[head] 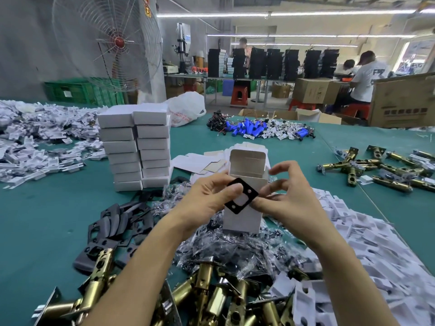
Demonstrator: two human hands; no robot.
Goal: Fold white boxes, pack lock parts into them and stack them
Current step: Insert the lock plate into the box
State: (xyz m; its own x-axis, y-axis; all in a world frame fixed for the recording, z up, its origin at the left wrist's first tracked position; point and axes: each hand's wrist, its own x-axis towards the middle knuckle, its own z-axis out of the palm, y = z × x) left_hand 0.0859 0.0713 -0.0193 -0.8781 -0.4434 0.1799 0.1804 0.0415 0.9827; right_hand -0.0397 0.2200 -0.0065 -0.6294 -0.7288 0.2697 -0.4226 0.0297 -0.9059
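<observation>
Head | open white box [242, 217] upright | left hand [207, 198], right hand [287, 201] pinch black plate [244, 184]

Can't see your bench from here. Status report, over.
Left grip and right grip both pinching black plate. White box upright, flap open, just beyond plate. Box mouth unobstructed.

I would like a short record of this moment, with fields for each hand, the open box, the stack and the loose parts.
left hand: pinches the black plate
right hand: pinches the same plate's other side
white box: upright behind the plate, top flap open
stacked boxes: closed, two columns, left of the hands
brass latches: heaped nearest the camera
</observation>
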